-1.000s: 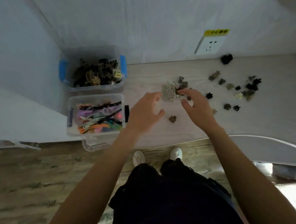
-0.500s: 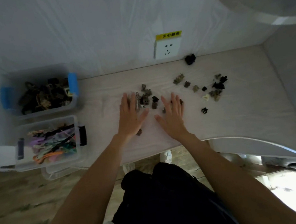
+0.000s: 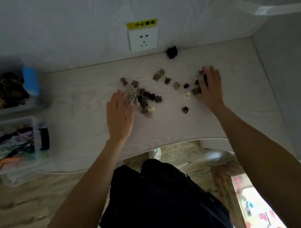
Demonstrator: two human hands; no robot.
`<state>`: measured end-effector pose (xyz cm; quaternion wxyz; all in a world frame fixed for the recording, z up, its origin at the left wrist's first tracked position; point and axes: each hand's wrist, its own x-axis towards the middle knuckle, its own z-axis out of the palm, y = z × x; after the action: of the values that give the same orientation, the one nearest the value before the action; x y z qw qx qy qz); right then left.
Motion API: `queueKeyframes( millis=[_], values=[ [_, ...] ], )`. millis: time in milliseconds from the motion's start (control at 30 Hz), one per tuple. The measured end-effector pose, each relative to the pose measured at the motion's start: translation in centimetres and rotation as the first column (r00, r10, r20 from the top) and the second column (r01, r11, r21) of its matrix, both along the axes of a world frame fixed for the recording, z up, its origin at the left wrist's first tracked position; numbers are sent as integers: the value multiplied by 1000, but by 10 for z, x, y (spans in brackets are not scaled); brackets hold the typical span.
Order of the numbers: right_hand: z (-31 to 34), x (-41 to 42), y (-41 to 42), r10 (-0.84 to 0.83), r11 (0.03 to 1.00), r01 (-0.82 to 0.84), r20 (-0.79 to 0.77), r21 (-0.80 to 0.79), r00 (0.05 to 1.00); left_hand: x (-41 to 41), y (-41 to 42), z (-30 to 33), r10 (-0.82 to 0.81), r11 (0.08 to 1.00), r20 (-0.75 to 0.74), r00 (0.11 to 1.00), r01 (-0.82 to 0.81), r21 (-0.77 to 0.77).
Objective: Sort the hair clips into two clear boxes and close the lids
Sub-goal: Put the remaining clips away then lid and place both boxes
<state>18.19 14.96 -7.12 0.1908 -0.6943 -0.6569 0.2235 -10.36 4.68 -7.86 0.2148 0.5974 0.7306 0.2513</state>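
Observation:
Several small brown, black and cream claw clips (image 3: 145, 99) lie heaped mid-table, with silvery clips (image 3: 132, 95) at the heap's left edge. My left hand (image 3: 119, 117) rests flat beside that heap, fingers apart, touching the silvery clips. A looser scatter of claw clips (image 3: 177, 85) stretches to the right, where my right hand (image 3: 211, 87) lies flat and open against its far end. At the far left, a clear box with blue latches (image 3: 31, 83) holds dark claw clips. In front of it a clear box with black latches (image 3: 43, 133) holds colourful flat clips. Both boxes are open.
A single black clip (image 3: 172, 52) sits against the back wall under a white socket (image 3: 142, 39) with a yellow label. A clear lid (image 3: 22, 178) pokes out below the near box. The pale table (image 3: 238, 104) ends in a curved front edge; a side wall closes the right.
The view swung right, shifting the boxes to the left edge. My right hand moved from the central heap to the right end of the scattered clips. My left hand stayed at the heap.

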Motion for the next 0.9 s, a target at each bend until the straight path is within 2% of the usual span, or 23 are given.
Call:
queueKeyframes(
  millis=[67, 167, 333, 400, 533, 667, 733, 800, 900],
  values=[
    [-7, -22, -6, -26, 999, 23, -124, -31, 992, -2, -18, -6, 54, 999, 53, 997, -53, -14],
    [-10, -76, -25, -6, 1000, 2, -226, -17, 974, 5, -32, -9, 100, 995, 197, 975, -100, -10],
    [-8, -138, -49, 241, 969, -244, -299, 28, 923, 18, -17, -6, 138, 990, 269, 953, -132, -39],
    [-3, -134, -40, 290, 957, -281, -279, 75, 915, 18, -10, -7, 152, 988, 267, 952, -147, -40],
    [-1, -95, 19, 276, 951, -263, -61, 161, 959, 16, -1, -14, 136, 990, 206, 969, -141, 11],
    [-1, -83, 75, 194, 981, -195, 109, -7, 975, 16, 6, -14, 152, 987, 226, 962, -158, 10],
    [-4, -92, 81, 253, 964, -247, 56, -94, 966, 15, 5, -6, 147, 988, 278, 949, -157, 13],
    [-6, -104, 67, 357, 929, -352, 24, -109, 934, 9, -1, 0, 131, 990, 318, 939, -140, 5],
    [-1, -119, 23, 484, 867, -487, -54, -105, 874, -7, -17, 7, 131, 991, 224, 966, -131, -15]
  ],
)
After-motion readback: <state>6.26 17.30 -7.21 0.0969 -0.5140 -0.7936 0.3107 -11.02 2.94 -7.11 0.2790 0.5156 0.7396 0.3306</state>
